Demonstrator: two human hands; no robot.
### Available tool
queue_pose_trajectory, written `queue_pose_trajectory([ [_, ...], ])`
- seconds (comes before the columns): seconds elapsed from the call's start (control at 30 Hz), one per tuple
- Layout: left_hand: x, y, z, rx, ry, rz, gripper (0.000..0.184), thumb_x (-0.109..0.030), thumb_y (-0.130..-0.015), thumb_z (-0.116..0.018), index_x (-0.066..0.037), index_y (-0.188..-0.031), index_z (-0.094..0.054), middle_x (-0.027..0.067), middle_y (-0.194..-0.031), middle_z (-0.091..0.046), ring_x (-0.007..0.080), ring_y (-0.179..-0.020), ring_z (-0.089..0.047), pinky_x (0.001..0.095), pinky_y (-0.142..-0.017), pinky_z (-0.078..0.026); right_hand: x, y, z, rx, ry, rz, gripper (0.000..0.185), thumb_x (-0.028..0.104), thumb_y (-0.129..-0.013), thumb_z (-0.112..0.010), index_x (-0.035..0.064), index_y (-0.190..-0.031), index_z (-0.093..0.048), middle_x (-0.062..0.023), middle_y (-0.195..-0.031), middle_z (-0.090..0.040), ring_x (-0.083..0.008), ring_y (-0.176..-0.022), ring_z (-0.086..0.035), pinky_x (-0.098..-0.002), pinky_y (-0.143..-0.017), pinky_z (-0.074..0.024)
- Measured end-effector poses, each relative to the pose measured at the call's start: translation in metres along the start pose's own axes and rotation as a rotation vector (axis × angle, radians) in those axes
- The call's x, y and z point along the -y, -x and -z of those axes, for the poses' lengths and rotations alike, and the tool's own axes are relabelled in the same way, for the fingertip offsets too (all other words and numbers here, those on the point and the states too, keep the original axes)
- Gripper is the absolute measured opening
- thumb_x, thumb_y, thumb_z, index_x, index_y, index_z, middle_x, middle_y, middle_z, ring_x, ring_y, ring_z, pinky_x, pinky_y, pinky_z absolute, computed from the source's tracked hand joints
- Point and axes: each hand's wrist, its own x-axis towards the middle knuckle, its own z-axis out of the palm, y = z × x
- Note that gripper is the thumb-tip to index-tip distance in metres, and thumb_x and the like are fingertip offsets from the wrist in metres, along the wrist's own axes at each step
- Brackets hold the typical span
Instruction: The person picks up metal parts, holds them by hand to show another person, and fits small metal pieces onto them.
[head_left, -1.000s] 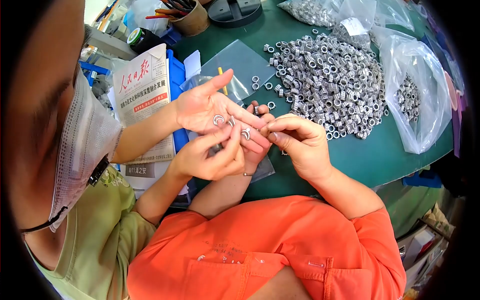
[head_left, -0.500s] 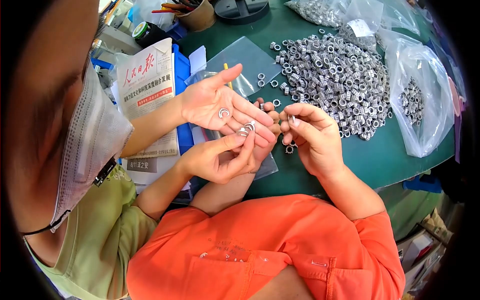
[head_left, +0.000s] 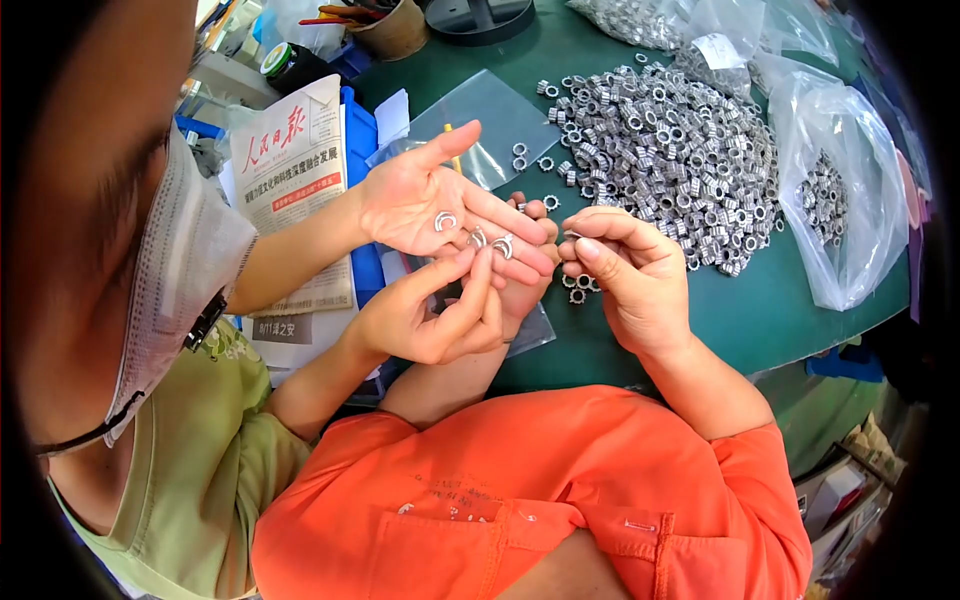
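My right hand (head_left: 635, 275) is closed, pinching a small thin metal piece (head_left: 573, 235) between thumb and fingers. My left hand (head_left: 530, 290) is mostly hidden behind a co-worker's hands; a few fingertips show beyond them, close to my right fingers, and what they hold cannot be made out. The co-worker's flat palm (head_left: 405, 215) bears a crescent-shaped metal piece (head_left: 445, 221), and another crescent piece (head_left: 503, 247) lies on its fingers. The co-worker's other hand (head_left: 425, 315) pinches a third crescent piece (head_left: 478, 238) just above those fingers.
A big heap of small metal rings (head_left: 670, 160) covers the green table (head_left: 620, 345). At its right lies a clear plastic bag (head_left: 850, 270) with more rings. A newspaper (head_left: 290, 190) leans on a blue tray (head_left: 365, 270). A masked co-worker leans in from the left.
The co-worker's pinching fingers have drawn slightly left, parting one crescent piece from the one on the fingers. The thin piece in my right hand now lies flatter. My hands have hardly moved.
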Motion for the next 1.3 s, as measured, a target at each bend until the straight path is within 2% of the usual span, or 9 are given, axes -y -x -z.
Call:
queue_pose_trajectory([
  [0.17,-0.005,0.006,0.005,-0.045,-0.172,0.031,0.013,0.004,-0.077,-0.059,-0.002,-0.075,-0.049,0.0021,-0.084,-0.053,0.0111,-0.088,-0.059,0.021,-0.069,-0.049,0.003,0.001,0.0,-0.012,-0.032,-0.017,0.024,-0.006,-0.082,-0.055,-0.0016,-0.106,-0.05,-0.0159,-0.096,-0.062,-0.0181,-0.083,-0.062,-0.027,-0.067,-0.0511],
  [0.23,-0.005,0.005,0.012,0.066,0.196,0.335,0.01,0.002,-0.077,-0.061,-0.002,-0.081,-0.052,0.0038,-0.088,-0.054,0.0137,-0.09,-0.059,0.0221,-0.071,-0.048,0.003,0.0,0.0,0.012,-0.064,-0.015,0.02,-0.006,-0.081,-0.057,-0.0029,-0.1,-0.051,-0.0153,-0.097,-0.062,-0.0175,-0.088,-0.061,-0.0267,-0.074,-0.0517],
  [0.3,0.007,-0.001,0.015,0.141,0.331,0.363,0.011,-0.002,-0.077,-0.063,-0.002,-0.084,-0.055,0.0047,-0.087,-0.054,0.0166,-0.089,-0.059,0.0223,-0.072,-0.048,0.001,0.0,0.002,0.023,-0.061,-0.004,0.023,-0.007,-0.081,-0.057,-0.0026,-0.102,-0.05,-0.0159,-0.097,-0.062,-0.0179,-0.09,-0.061,-0.0277,-0.078,-0.0509],
  [0.6,0.011,0.001,0.006,0.029,0.295,0.252,0.009,-0.005,-0.076,-0.067,-0.002,-0.08,-0.059,0.0031,-0.082,-0.052,0.0136,-0.08,-0.058,0.0218,-0.066,-0.047,0.0,0.0,0.004,0.053,-0.077,-0.026,0.022,-0.007,-0.082,-0.056,-0.0019,-0.102,-0.048,-0.0166,-0.098,-0.062,-0.0193,-0.091,-0.062,-0.0284,-0.081,-0.0498],
  [0.77,0.007,0.0,0.008,0.006,0.26,0.217,0.009,-0.006,-0.074,-0.069,-0.002,-0.077,-0.062,0.0022,-0.079,-0.051,0.012,-0.075,-0.057,0.0216,-0.063,-0.046,0.0,-0.002,0.011,0.045,-0.36,-0.243,0.019,-0.003,-0.083,-0.056,0.0,-0.1,-0.048,-0.0172,-0.097,-0.063,-0.0192,-0.086,-0.063,-0.0278,-0.073,-0.053],
  [0.9,-0.004,0.001,0.011,-0.019,0.214,0.24,0.008,-0.008,-0.074,-0.07,-0.002,-0.075,-0.064,0.0015,-0.076,-0.05,0.0107,-0.071,-0.057,0.0214,-0.061,-0.046,-0.003,-0.004,0.014,0.073,-0.475,-0.289,0.017,-0.001,-0.083,-0.057,0.0008,-0.098,-0.049,-0.0173,-0.097,-0.062,-0.0191,-0.083,-0.064,-0.0274,-0.07,-0.0543],
  [0.97,-0.012,0.001,0.012,-0.005,0.203,0.282,0.014,0.009,-0.077,-0.057,-0.001,-0.073,-0.046,0.0046,-0.085,-0.05,0.0198,-0.092,-0.061,0.0269,-0.077,-0.053,-0.003,-0.005,0.015,0.07,-0.552,-0.346,0.016,0.0,-0.083,-0.057,0.001,-0.097,-0.05,-0.0176,-0.098,-0.062,-0.0198,-0.083,-0.064,-0.0275,-0.069,-0.0548],
  [1.2,-0.002,-0.013,0.014,-0.034,0.371,0.376,0.014,0.008,-0.075,-0.055,0.0,-0.07,-0.044,0.0053,-0.08,-0.047,0.0237,-0.093,-0.06,0.0311,-0.077,-0.054,0.001,-0.001,0.011,0.064,-0.502,-0.275,0.016,-0.001,-0.083,-0.056,0.0007,-0.097,-0.049,-0.0171,-0.097,-0.062,-0.0198,-0.082,-0.064,-0.0285,-0.071,-0.0542],
  [1.3,-0.011,-0.012,0.013,-0.036,0.442,0.427,0.015,0.008,-0.073,-0.056,0.001,-0.069,-0.044,0.0054,-0.08,-0.047,0.0251,-0.093,-0.06,0.0316,-0.077,-0.054,0.004,0.002,0.004,0.055,-0.275,-0.15,0.016,-0.004,-0.083,-0.055,-0.0004,-0.097,-0.05,-0.016,-0.097,-0.062,-0.0189,-0.083,-0.063,-0.029,-0.073,-0.053],
])
